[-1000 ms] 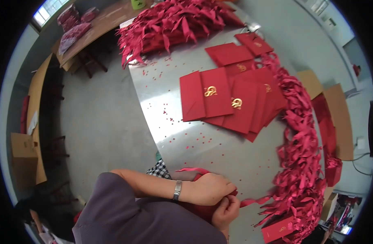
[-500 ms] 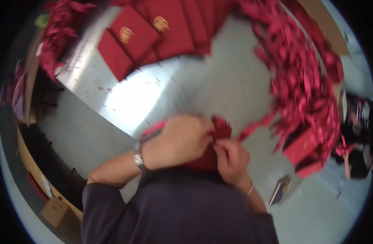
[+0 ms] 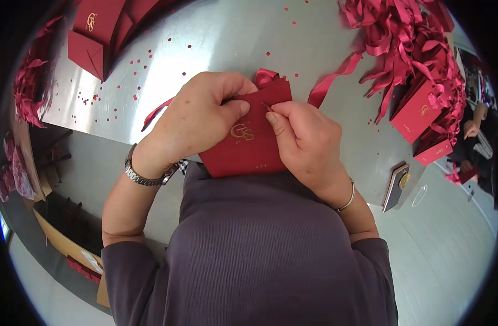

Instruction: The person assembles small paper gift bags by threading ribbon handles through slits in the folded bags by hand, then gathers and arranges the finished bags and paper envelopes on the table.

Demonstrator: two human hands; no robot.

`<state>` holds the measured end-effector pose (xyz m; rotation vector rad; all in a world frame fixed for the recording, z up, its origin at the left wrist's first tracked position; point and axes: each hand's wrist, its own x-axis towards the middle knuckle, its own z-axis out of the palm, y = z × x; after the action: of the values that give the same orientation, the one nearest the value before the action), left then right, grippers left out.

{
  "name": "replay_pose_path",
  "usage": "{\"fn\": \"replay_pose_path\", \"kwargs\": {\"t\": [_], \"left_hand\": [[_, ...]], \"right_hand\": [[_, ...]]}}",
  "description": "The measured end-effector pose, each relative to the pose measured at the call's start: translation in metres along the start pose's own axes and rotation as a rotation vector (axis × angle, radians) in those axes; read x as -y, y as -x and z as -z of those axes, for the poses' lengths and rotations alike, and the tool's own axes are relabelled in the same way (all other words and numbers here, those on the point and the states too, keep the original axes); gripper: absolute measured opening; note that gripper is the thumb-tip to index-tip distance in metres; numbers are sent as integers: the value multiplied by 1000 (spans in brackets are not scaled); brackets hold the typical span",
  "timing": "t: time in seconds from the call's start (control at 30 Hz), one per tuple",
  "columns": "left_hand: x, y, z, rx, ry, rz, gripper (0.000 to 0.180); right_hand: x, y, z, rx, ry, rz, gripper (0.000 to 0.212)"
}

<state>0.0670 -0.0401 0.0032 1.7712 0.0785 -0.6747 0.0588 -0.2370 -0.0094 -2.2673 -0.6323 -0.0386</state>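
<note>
A red paper gift bag (image 3: 232,157) with gold lettering lies against my front at the table's near edge. My left hand (image 3: 192,119) grips its upper left edge, thumb on the front face and fingers hidden behind. Near the bag's upper right, my right hand (image 3: 311,144) pinches thumb and forefinger together by a small dark spot or tip at the top edge; what lies between them is too small to make out. A loop of red satin ribbon (image 3: 267,77) rises behind the bag. One ribbon end (image 3: 155,114) trails out left of my left hand.
A heap of red ribbons (image 3: 406,49) with finished-looking red bags (image 3: 417,111) covers the right side. More red bags (image 3: 97,32) stand far left. Red paper dots (image 3: 140,70) dot the metal table (image 3: 216,43). A phone (image 3: 396,187) lies right. Another person's hand (image 3: 472,129) shows far right.
The view has shifted, so my hands and the bag appear higher and the bag's lettered front now shows. My left hand has moved from over the bag's top to its left edge.
</note>
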Motion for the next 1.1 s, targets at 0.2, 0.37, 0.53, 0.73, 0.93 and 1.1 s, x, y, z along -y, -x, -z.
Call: {"fn": "replay_pose_path", "kwargs": {"t": [0.2, 0.37, 0.53, 0.73, 0.93, 1.1], "left_hand": [[-2, 5, 0, -6, -92, -15, 17], [5, 8, -6, -162, -217, -213, 18], [5, 12, -19, -304, -417, -400, 15], [6, 19, -29, -463, -677, -559, 9], [21, 11, -8, -202, -232, -217, 19], [21, 10, -2, -128, -48, -171, 23]], "right_hand": [[8, -8, 4, 64, 19, 1, 7], [12, -17, 7, 112, 69, 9, 10], [22, -24, 13, 216, 193, -1, 5], [39, -18, 13, 336, 476, 145, 9], [27, -5, 9, 215, -98, -256, 11], [31, -4, 5, 171, -38, -163, 12]]}}
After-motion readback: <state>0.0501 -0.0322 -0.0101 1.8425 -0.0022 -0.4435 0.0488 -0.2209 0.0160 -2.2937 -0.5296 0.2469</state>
